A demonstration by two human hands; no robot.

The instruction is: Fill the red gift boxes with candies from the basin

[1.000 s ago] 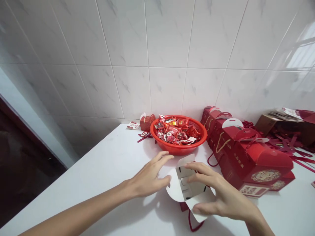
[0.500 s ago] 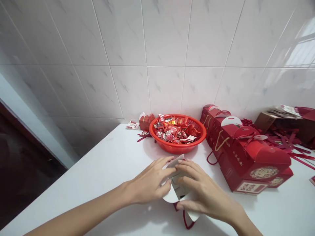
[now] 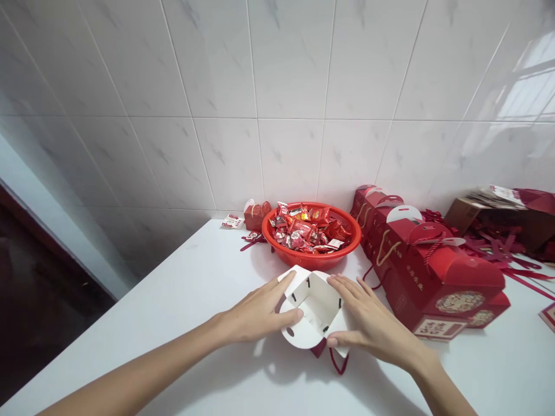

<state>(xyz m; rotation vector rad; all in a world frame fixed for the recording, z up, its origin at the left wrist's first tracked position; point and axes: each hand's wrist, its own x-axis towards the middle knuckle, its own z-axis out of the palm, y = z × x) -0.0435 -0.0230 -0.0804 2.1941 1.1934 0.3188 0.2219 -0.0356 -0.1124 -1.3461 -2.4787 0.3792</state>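
An opened gift box (image 3: 319, 306) stands at the front middle, its white inside showing and its flaps folded outward. Dark slits and tabs mark its inner corners, and a dark red cord loops out below. My left hand (image 3: 255, 309) rests on the left flaps, thumb and fingers apart. On the right side, my right hand (image 3: 364, 318) lies along the other flaps with its thumb spread from the fingers. Just behind the box sits a red plastic basket (image 3: 312, 258) full of wrapped sweets (image 3: 303, 229).
Closed red gift boxes (image 3: 437, 283) stand in a row at the right. Behind them lie red ribbons (image 3: 498, 248) and a brown carton (image 3: 463, 218). A small red box (image 3: 255, 216) and a card (image 3: 232, 222) sit left of the basket, near the tiled wall.
Both hands have moved apart and the box's flaps are spread wider, so its inside now shows. My fingers have straightened over the flaps.
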